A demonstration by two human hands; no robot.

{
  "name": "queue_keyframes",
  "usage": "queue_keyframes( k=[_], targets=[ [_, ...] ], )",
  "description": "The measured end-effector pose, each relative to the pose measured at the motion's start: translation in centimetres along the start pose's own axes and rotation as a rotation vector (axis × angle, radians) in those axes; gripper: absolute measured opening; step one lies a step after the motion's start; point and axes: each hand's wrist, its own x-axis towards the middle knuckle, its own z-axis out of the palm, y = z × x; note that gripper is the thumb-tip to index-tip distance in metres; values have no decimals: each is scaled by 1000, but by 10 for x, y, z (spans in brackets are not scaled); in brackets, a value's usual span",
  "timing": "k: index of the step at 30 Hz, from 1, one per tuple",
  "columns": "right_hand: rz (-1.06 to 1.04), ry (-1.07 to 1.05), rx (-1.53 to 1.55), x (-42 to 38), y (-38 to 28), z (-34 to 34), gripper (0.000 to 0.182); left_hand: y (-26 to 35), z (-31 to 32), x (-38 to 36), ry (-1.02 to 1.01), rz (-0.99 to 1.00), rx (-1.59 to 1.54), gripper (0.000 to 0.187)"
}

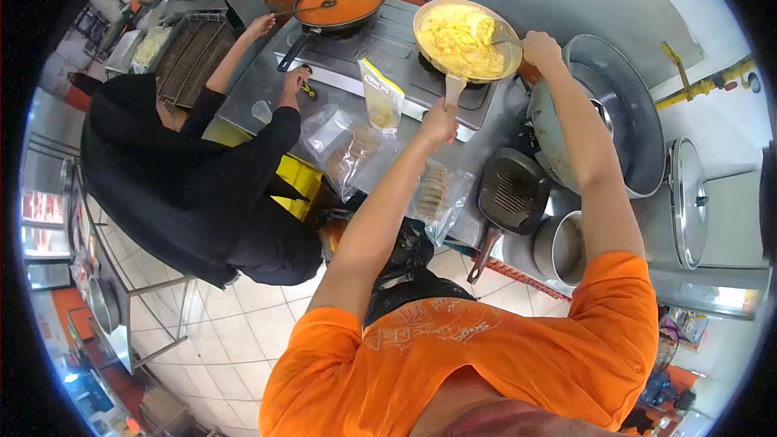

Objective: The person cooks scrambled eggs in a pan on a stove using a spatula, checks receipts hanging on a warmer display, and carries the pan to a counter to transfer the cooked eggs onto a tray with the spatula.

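A pale frying pan (467, 39) heaped with yellow scrambled egg (458, 36) is being held over the front right burner of the steel cooktop (388, 53), just beside a larger dark pan of orange sauce (338, 2) at the back left. Its handle is being gripped by the left hand (439, 123), the fingers curled tightly round it, while the right hand (541, 46) is being held at the far right rim with its fingers closed round the grip of a utensil; the blade end is lost in the egg, so its kind cannot be told. The pan's long axis is being kept running from the handle, which points down and towards the wearer, up to the bowl, which points away towards the wall; the bowl looks slightly tilted. As a judgement, the stirring is being done best with the handle held firm and the pan level over the flame, the egg being drawn from the rim towards the middle so nothing is pushed over the low near edge. A yellow packet (380, 95) is standing just left of the handle, and a co-worker in black (202, 170) is being kept busy at the sauce pan, well apart from both hands.
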Motion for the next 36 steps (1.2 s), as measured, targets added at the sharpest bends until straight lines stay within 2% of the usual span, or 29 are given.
queue_keyframes(
  k=[6,12,15,17,18,20,22,23,27,30,32,33,35,36],
  targets=[
    [-47,55,28,64,8,11,29,5,-1,-2,27,-3,100,31],
    [-241,124,-29,120,-3,16,24,4,-6,2,13,-6,201,32],
    [-336,187,-65,122,-15,3,22,1,-7,6,38,-47,231,30],
    [-495,107,-77,121,-20,-5,22,5,-8,2,9,-43,223,29],
    [-490,106,-75,119,-25,-6,22,8,-8,1,15,-43,249,30],
    [-684,154,-201,121,-32,-2,24,12,-8,-1,16,-45,273,30],
    [-721,162,-187,113,-34,-3,24,16,-10,-2,-5,-51,293,44],
    [-761,170,-169,104,-36,-4,25,12,-11,1,-8,-52,291,44],
    [-657,44,-176,66,-46,-20,23,11,-12,1,-12,-42,259,33],
    [-747,70,-318,46,-41,-25,20,16,-11,-5,-38,-36,231,30],
    [-756,232,-447,22,-34,-36,26,13,-12,-4,-55,-14,201,31],
    [-756,224,-456,10,-32,-44,26,10,-13,-1,-61,-16,192,31],
    [-633,275,-522,-16,-33,-68,25,9,-12,2,-42,-28,129,33],
    [-639,268,-533,-16,-31,-73,25,7,-12,2,-41,-31,115,32]
  ],
)
